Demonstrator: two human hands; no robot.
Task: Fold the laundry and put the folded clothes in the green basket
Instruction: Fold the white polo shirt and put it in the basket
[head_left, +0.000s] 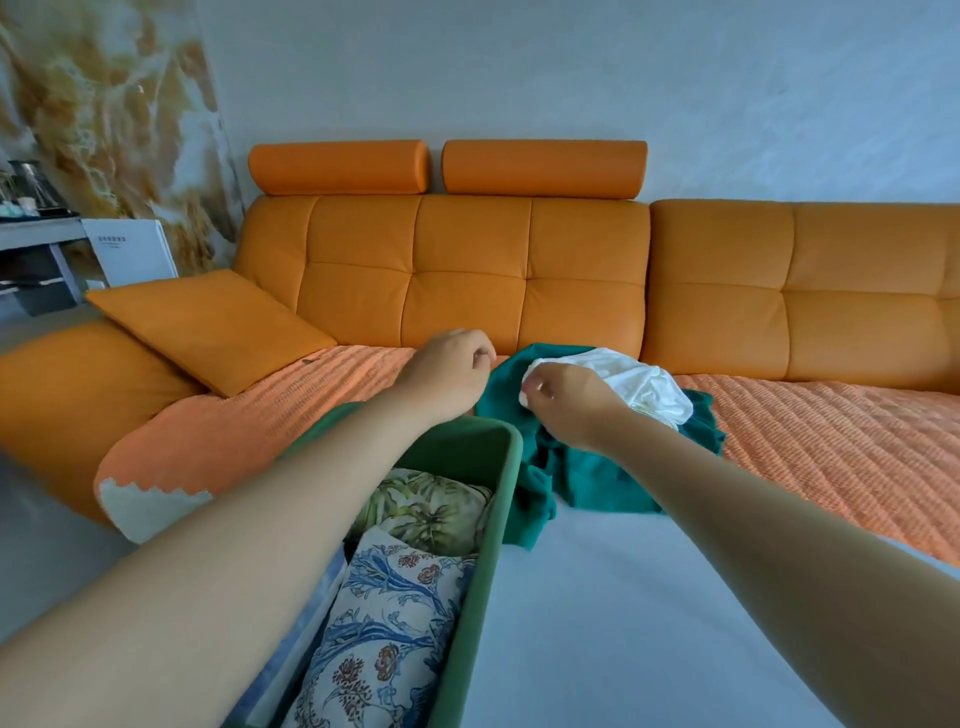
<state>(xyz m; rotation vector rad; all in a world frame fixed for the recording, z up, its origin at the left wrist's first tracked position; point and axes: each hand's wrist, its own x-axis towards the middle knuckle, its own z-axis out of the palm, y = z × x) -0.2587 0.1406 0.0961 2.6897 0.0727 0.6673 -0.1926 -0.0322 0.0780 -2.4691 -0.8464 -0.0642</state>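
Pinching the white garment with right hand; left hand curled, hold unclear.

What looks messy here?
The teal cloth lies crumpled on the sofa, with a white garment bunched on top, pinched by the right hand. Both are unfolded. The front-left corner of the orange seat cover is flipped, showing its white underside.
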